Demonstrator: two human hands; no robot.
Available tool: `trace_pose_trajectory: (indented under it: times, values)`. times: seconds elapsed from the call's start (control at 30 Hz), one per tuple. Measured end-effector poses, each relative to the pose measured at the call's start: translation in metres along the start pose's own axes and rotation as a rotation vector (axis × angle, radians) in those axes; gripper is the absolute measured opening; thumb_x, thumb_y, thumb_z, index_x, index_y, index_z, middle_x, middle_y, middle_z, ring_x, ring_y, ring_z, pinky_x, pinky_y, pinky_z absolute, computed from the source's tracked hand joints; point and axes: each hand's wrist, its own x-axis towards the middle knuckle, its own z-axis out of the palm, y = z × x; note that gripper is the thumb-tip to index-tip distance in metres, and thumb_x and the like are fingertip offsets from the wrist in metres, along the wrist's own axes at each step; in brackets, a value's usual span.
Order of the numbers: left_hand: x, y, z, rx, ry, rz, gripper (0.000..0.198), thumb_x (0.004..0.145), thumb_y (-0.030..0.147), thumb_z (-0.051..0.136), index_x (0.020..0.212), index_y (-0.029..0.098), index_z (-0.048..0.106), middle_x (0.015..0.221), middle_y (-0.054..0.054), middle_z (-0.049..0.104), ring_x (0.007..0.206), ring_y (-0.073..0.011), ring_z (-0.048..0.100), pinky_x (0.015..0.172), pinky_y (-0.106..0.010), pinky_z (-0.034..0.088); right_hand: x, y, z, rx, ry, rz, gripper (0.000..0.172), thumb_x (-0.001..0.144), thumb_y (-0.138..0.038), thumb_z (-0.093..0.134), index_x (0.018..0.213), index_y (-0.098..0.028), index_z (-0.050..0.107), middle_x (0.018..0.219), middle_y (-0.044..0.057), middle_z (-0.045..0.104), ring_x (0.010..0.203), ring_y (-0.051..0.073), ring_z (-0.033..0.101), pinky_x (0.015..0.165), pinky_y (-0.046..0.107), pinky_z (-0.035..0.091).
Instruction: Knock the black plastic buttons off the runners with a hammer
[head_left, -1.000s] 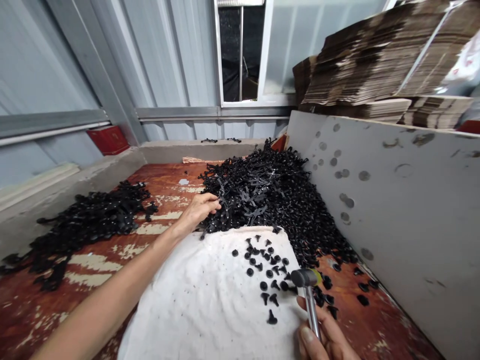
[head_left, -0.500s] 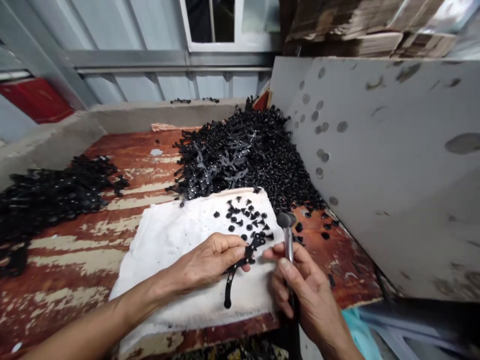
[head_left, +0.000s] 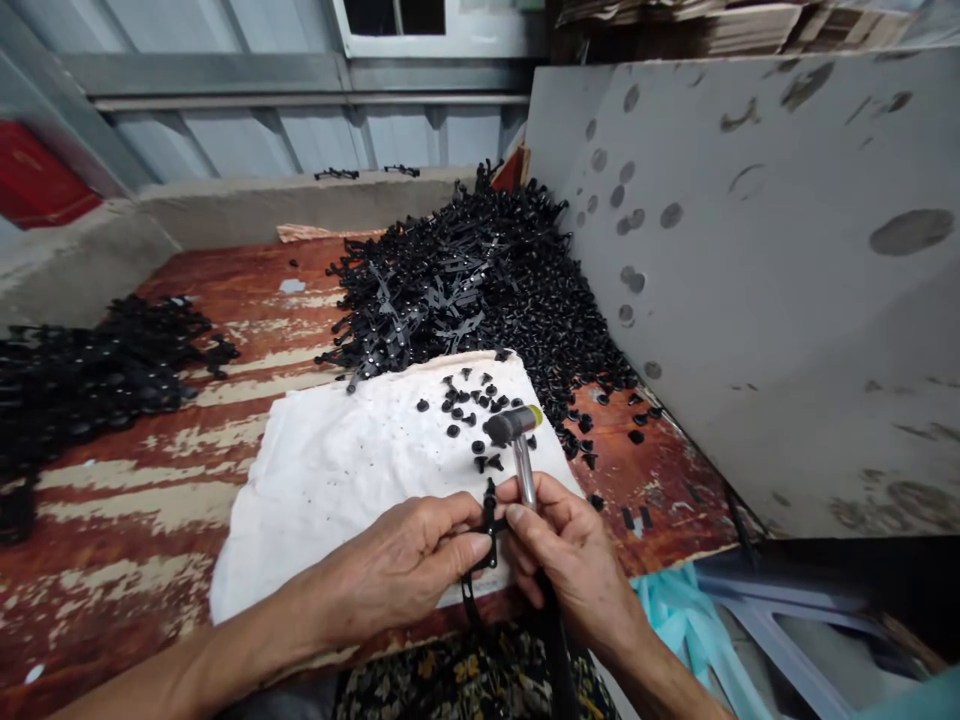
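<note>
My left hand (head_left: 420, 560) pinches a slim black plastic part (head_left: 491, 525) with a narrow strip hanging below it, close over the cloth's front edge. Beside it, my right hand (head_left: 562, 545) is closed round a small hammer (head_left: 523, 470) with a metal shaft, a dark head and a yellow face at one end. My right fingertips also reach the black part. Whether they grip it I cannot tell. Beyond the hands, several small black round plugs (head_left: 453, 431) lie scattered on a white cloth (head_left: 322, 470).
A big heap of black parts (head_left: 480, 280) stands at the back of the worn red-brown tabletop (head_left: 247, 270). Another black pile (head_left: 97, 370) lies at the left. A stained grey panel (head_left: 750, 300) bounds the right side. Teal plastic (head_left: 682, 610) hangs at lower right.
My right hand has moved left with the hammer, up against the black part. The black part has turned more upright and come nearer to me. The camera view has tipped down slightly.
</note>
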Motion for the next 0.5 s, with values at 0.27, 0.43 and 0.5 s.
trace_pose_trajectory:
  times: [0.27,0.43,0.5]
  values:
    - [0.006,-0.009,-0.006,-0.179,0.156,-0.08,0.04,0.085,0.054,0.049,0.069,0.018,0.049,0.059,0.004,0.046,0.049,-0.0072,0.039,0.045,-0.019,0.03,0.001,0.0,-0.001,0.018,0.005,-0.05,0.034,0.078,-0.048,0.065,0.092,-0.019,0.052,0.047,-0.011,0.048,0.029,0.002,0.033,0.033,0.014,0.023]
    - [0.018,-0.01,-0.032,-0.175,0.475,-0.154,0.031,0.082,0.039,0.055,0.061,0.017,0.049,0.053,0.003,0.054,0.036,-0.0043,0.038,0.037,-0.016,0.024,0.002,0.002,-0.013,0.071,0.12,-0.125,0.034,0.076,-0.047,0.07,0.09,-0.02,0.053,0.06,-0.007,0.058,0.034,0.003,0.037,0.031,0.014,0.027]
    - [0.023,-0.008,-0.038,-0.218,0.524,-0.218,0.028,0.083,0.032,0.054,0.06,0.017,0.048,0.052,0.002,0.056,0.033,-0.0039,0.039,0.034,-0.015,0.023,0.002,0.003,-0.015,0.099,0.153,-0.128,0.035,0.074,-0.046,0.073,0.089,-0.021,0.053,0.069,-0.004,0.062,0.036,0.004,0.038,0.031,0.015,0.029]
